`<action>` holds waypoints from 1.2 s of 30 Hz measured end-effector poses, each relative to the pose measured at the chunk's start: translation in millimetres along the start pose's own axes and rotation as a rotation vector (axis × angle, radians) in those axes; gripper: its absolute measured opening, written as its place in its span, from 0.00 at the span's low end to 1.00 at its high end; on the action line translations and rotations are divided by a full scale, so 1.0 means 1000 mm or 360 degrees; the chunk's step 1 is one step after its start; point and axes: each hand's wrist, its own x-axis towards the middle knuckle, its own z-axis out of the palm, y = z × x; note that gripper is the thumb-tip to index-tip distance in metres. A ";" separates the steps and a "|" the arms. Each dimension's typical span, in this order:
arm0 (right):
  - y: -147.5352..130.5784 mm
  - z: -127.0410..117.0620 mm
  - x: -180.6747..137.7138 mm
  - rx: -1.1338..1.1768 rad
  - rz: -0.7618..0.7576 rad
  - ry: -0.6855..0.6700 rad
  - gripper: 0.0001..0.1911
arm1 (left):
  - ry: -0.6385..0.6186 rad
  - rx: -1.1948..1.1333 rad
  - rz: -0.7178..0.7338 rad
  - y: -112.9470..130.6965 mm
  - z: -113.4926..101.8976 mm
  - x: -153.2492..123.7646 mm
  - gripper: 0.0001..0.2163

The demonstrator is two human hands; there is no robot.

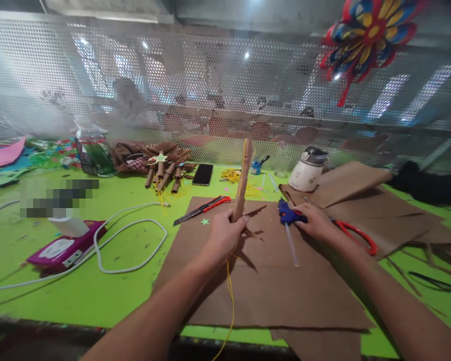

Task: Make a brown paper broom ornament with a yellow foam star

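Observation:
My left hand [229, 228] is closed around the lower end of a rolled brown cardboard tube [242, 175], which stands nearly upright. Yellow string [230, 291] runs along the tube and trails from my hand to the table's front edge. On the right, my right hand [315, 220] grips the handle of a blue glue gun [288, 213] with a clear glue stick [290, 245] poking out of it. Both hands are over a flat sheet of brown cardboard [278, 296]. A utility knife [202, 209] and a green paper star [205, 221] lie left of the tube.
Red-handled scissors [355, 235] lie beside my right forearm. Left are a purple power strip [65, 250] and white cable [131, 271]. Behind stand several brown rolls [167, 175], a phone [203, 174], a blue pot [254, 168], a white jug [306, 173] and folded cardboard [349, 183].

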 end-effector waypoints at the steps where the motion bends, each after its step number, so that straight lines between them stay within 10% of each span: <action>1: -0.004 -0.003 0.001 0.0037 -0.0017 0.0037 0.17 | -0.0005 -0.0007 0.0016 0.000 0.000 0.000 0.06; 5: -0.052 -0.021 -0.001 0.0545 0.0164 0.0292 0.10 | -0.0025 -0.0008 0.0099 -0.007 0.000 0.004 0.09; 10: -0.126 -0.033 -0.007 0.1746 0.0520 -0.0259 0.17 | -0.0214 -0.0312 -0.0052 -0.007 0.003 0.002 0.11; 14: -0.147 -0.030 -0.006 0.2104 0.0448 -0.0250 0.19 | -0.0358 -0.0592 -0.0207 -0.001 0.005 -0.004 0.12; 36: -0.132 -0.017 -0.010 0.1716 0.0311 0.0106 0.15 | -0.0511 -0.0346 -0.0283 -0.002 0.008 -0.007 0.13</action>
